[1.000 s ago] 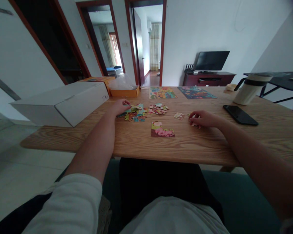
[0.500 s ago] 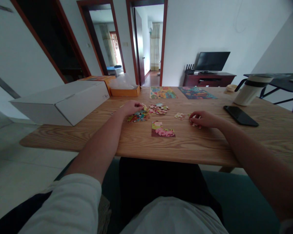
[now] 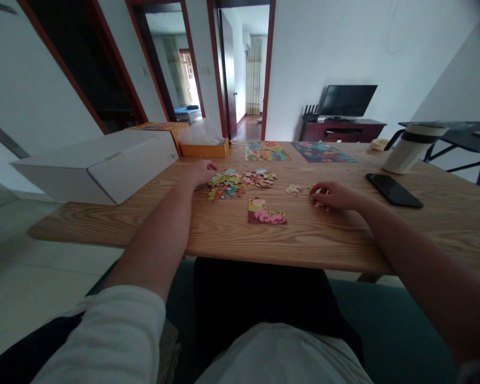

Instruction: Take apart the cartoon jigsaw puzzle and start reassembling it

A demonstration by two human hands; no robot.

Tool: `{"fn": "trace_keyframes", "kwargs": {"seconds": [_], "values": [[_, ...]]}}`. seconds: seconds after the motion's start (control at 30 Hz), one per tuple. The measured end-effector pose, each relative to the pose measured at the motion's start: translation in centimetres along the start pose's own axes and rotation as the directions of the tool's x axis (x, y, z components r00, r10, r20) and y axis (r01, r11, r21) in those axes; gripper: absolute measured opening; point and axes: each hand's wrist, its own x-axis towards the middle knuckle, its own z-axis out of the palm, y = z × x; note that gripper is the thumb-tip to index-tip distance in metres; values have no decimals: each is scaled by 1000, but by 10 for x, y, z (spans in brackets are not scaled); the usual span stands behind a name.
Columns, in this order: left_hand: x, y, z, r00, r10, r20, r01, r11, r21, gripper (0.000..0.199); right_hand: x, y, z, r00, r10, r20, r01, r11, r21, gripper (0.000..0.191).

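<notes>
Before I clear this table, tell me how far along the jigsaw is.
Done: a puzzle and a second puzzle look complete at the far edge. In hand: a partly built section, with the right hand on pieces nearby. Still to do: loose piles beside the left hand.

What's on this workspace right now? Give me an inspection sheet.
surface: wooden table, no damage seen
job's things: loose jigsaw pieces, a second pile, a partly assembled section, two assembled puzzles farther off
clutter: black smartphone, white flask, white box, orange box
hands: left hand beside the loose pieces; right hand, fingers on a small piece
cables: nothing seen
surroundings: television on a dark cabinet, black side table, open doorway
</notes>
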Motion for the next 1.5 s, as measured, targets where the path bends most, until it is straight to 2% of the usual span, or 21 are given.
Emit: {"fn": "trace_keyframes", "kwargs": {"seconds": [0.17, 0.33, 0.43, 0.53, 0.7, 0.87, 1.0, 1.13, 1.23, 1.37, 1.5], "values": [[7, -19, 0, 981, -154, -120, 151, 988, -27, 26, 1, 2, 1, 1000, 0, -4, 0, 1000, 10, 24], [9, -36, 1, 950, -286, -123, 286, 958, -16, 36, 2, 3, 1, 1000, 2, 4, -2, 1000, 18, 22], [8, -44, -1, 927, -349, -136, 348, 937, -29, 34, 1, 3, 1, 1000, -6, 9, 6, 1000, 22, 21], [7, -48, -4, 921, -379, -93, 380, 925, -9, 33, 1, 3, 1, 1000, -14, 11, 14, 1000, 9, 21], [8, -48, -6, 928, -370, -36, 372, 918, 138, 32, 2, 5, 1, 1000, 2, 14, -2, 1000, 31, 25], [10, -46, -7, 927, -375, -16, 374, 920, 119, 33, 2, 5, 1, 1000, -6, 20, 6, 1000, 30, 27], [8, -44, -8, 938, -347, -20, 346, 924, 165, 34, 1, 5, 1, 1000, -14, 18, 14, 1000, 16, 29], [7, -46, -9, 940, -342, 8, 336, 928, 159, 29, 1, 6, 1, 1000, -14, 12, 14, 1000, 3, 29], [7, -50, -10, 946, -325, -13, 323, 933, 161, 25, 1, 5, 1, 1000, -14, 12, 14, 1000, -7, 28], [9, -48, -5, 967, -253, -3, 250, 954, 165, 25, 1, 4, 1, 1000, -18, 13, 18, 1000, -4, 26], [9, -33, 5, 990, -114, 87, 107, 991, 83, 30, 0, 2, 1, 1000, -10, 15, 10, 1000, -11, 25]]}}
